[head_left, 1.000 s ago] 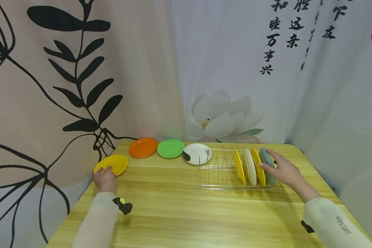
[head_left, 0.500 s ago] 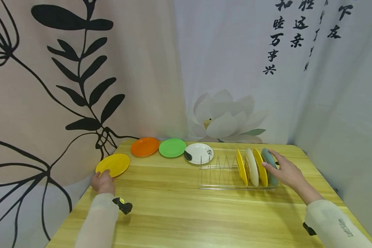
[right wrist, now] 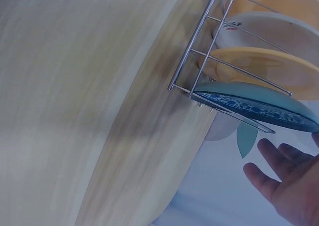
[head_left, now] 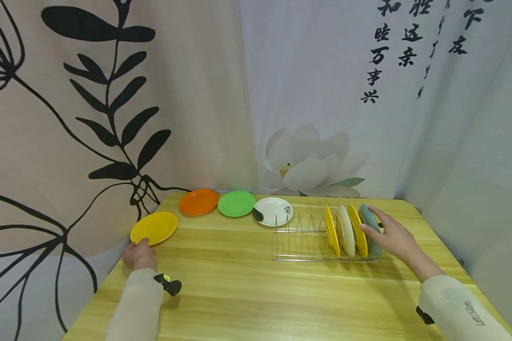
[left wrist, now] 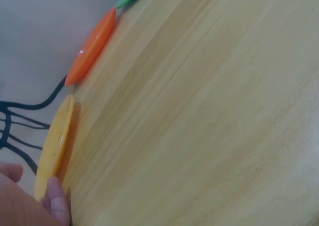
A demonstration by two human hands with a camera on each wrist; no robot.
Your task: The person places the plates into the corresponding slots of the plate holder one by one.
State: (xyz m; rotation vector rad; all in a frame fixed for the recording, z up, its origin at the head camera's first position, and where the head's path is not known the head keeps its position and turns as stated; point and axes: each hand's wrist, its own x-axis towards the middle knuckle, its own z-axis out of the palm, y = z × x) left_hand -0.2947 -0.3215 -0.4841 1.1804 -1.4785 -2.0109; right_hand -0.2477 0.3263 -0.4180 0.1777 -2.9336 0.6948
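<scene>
Drawn back toward the person since the earlier frame, the left hand (head_left: pixel 140 256) now lies at the near rim of the loose yellow plate (head_left: pixel 154 227), where its fingers had reached over the upper face. That plate lies at the far-left edge of the wooden table (head_left: pixel 239 298), just beside the orange plate (head_left: pixel 199 202) in a row with the green plate (head_left: pixel 236 204) and the leaf-patterned white plate (head_left: pixel 271 208). One left fingertip shows against the rim; whether the others pinch it from below I cannot tell. Across the table, the right hand (head_left: pixel 393 236) has its fingers loosely extended about the blue-green plate (head_left: pixel 371 232), which leans at the right end of the wire dish rack (head_left: pixel 303 260), next to racked yellow and cream plates (head_left: pixel 345 232). I judge the step in hand to be handling the loose plate at its edge; the next move seems to call for a sure thumb-and-finger hold there, while the right hand keeps clear of tipping the racked ones.
</scene>
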